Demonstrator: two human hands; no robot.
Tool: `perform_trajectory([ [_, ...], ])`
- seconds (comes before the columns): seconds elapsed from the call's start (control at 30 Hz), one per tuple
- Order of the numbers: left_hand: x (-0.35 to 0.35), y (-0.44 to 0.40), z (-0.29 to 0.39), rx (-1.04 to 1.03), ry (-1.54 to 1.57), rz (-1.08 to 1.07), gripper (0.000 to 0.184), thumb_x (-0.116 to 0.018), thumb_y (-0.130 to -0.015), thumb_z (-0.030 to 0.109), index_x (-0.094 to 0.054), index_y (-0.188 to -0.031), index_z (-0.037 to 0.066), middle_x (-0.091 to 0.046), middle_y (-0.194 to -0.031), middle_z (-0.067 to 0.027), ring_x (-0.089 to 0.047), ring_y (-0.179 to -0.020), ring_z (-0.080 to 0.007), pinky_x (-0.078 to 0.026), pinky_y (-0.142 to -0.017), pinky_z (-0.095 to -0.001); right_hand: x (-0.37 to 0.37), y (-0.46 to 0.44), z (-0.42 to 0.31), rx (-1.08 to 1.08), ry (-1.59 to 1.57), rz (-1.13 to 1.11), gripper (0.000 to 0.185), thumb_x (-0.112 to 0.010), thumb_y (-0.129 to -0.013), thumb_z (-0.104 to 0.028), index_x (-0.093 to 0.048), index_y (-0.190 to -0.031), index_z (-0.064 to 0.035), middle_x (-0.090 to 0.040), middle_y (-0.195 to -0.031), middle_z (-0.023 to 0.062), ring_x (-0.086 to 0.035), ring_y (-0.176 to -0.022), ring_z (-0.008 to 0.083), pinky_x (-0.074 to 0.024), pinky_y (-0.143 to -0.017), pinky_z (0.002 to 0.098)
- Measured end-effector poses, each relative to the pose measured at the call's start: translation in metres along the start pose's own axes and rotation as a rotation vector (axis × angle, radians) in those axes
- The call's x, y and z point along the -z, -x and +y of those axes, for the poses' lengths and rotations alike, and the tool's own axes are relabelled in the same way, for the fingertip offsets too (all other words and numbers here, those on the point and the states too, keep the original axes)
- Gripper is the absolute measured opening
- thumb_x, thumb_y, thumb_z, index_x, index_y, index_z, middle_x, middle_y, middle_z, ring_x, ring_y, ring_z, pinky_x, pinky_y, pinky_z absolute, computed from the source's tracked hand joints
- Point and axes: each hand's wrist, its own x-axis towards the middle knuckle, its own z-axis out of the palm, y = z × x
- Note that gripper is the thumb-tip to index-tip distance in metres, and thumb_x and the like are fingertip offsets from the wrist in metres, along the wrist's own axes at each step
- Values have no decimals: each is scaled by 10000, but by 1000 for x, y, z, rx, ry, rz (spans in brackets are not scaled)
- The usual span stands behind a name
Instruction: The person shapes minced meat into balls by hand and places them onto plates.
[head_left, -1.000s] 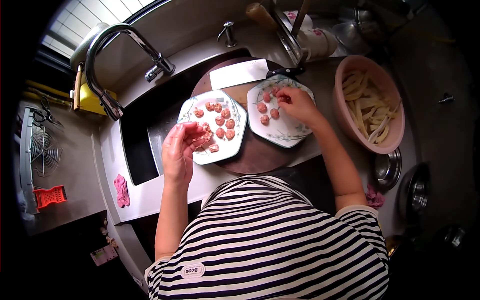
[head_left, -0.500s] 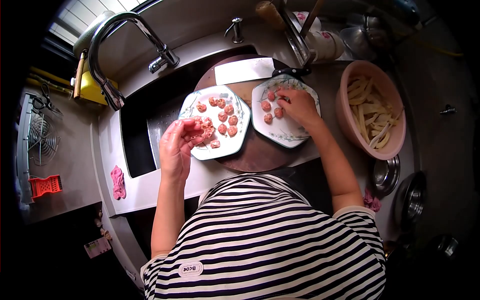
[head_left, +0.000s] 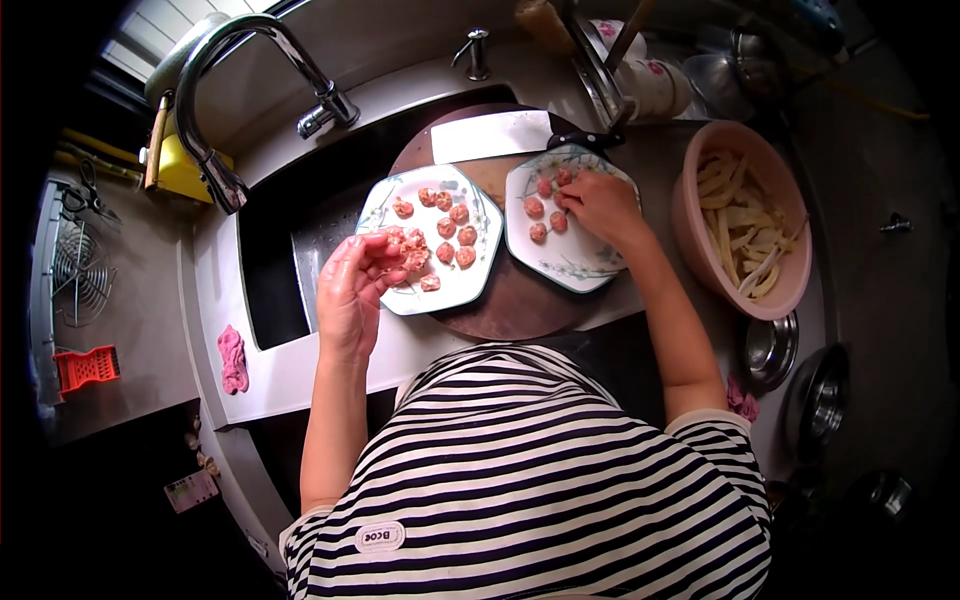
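Observation:
My left hand [head_left: 350,290] is curled palm-up at the left rim of a white patterned plate [head_left: 470,285]. Its fingers are closed about a rough lump of pink minced meat [head_left: 409,250]; part of the lump is hidden behind them. Several small meatballs [head_left: 445,253] lie on that plate. Over the right patterned plate [head_left: 560,268], my right hand [head_left: 603,208] has its fingertips pinched low beside a meatball [head_left: 564,177]. What is between these fingers, if anything, is hidden. A few more meatballs [head_left: 534,208] sit left of the fingertips.
Both plates rest on a round board [head_left: 510,310] over the sink [head_left: 275,250]. A knife [head_left: 492,137] lies behind them. At right stands a pink basin [head_left: 690,215] of pale strips. A faucet [head_left: 325,110] arches at the back left; a pink cloth [head_left: 232,360] lies at left.
My right fingertips have shifted slightly right, so the meatball beside them shows more fully. My left hand keeps its pose. The whole view has shifted slightly.

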Motion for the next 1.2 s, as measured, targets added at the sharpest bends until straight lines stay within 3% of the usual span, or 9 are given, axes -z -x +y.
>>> perform_trajectory([
  [0.37, 32, -2, 8, -64, -36, 128, 276, -428, -953, 231, -579, -1005, 6, -615, -916, -95, -613, -847, -173, -521, -715, -278, 56, 9, 13, -112, -213, 243, 228, -660, -733, -97, -671, -956, -49, -646, -867, 116, -624, -699, 244, -481, -634, 309],
  [0.47, 40, -7, 1, -91, -119, 180, 247, -469, -939, 223, -593, -998, 18, -624, -916, -79, -612, -845, -151, -508, -694, -252, 69, 13, -2, -230, -302, 160, 217, -659, -743, -98, -670, -949, -34, -647, -863, 117, -620, -687, 232, -482, -631, 308],
  [0.57, 43, -16, -15, -138, -398, 319, 168, -546, -906, 180, -620, -983, 50, -633, -858, -29, -598, -817, -92, -458, -670, -197, 59, 10, -36, -47, -474, 69, 231, -671, -741, -118, -665, -954, -30, -644, -866, 114, -616, -669, 219, -482, -621, 305],
  [0.63, 61, -22, -39, -320, -747, 188, 306, -663, -810, 171, -591, -1072, 31, -581, -1058, -49, -549, -943, -132, -430, -722, -235, 38, 9, -66, 98, -444, -38, 246, -673, -740, -129, -659, -969, -39, -637, -875, 109, -618, -706, 229, -483, -643, 319],
  [0.73, 35, -8, -31, -451, -1171, 49, 669, -761, -662, 178, -474, -1257, 68, -421, -1314, -165, -433, -1203, -327, -369, -990, -373, -1, 3, -104, 338, -427, -50, 210, -622, -753, -153, -633, -938, -54, -612, -877, 113, -603, -809, 291, -477, -696, 382],
  [0.8, 30, -5, -34, -470, -1254, 13, 768, -785, -640, 161, -424, -1313, 80, -398, -1349, -165, -429, -1220, -306, -371, -997, -369, -19, -7, -125, 326, -444, -123, 216, -628, -728, -138, -585, -915, -39, -593, -887, 142, -589, -855, 321, -472, -731, 410],
  [0.87, 36, -6, -38, -482, -1309, 8, 814, -792, -619, 143, -401, -1330, 79, -391, -1352, -178, -436, -1213, -311, -374, -998, -368, -36, -17, -139, 397, -390, -126, 389, -668, -718, -154, -573, -1082, -57, -600, -941, 122, -589, -855, 317, -471, -748, 398],
  [1.03, 42, -11, -40, -528, -1299, 20, 765, -769, -632, 108, -420, -1311, 74, -406, -1336, -179, -450, -1196, -328, -399, -970, -368, -56, -37, -158, 413, -305, -150, 267, -661, -672, -131, -573, -886, 4, -617, -871, 188, -617, -826, 343, -486, -687, 442],
  [1.2, 40, -17, -45, -535, -1321, -23, 647, -737, -665, 108, -479, -1256, 54, -439, -1306, -174, -480, -1155, -340, -426, -938, -370, -65, -41, -157, 387, -355, -145, 177, -639, -665, -120, -595, -801, -14, -629, -745, 188, -620, -755, 348, -478, -670, 454],
])
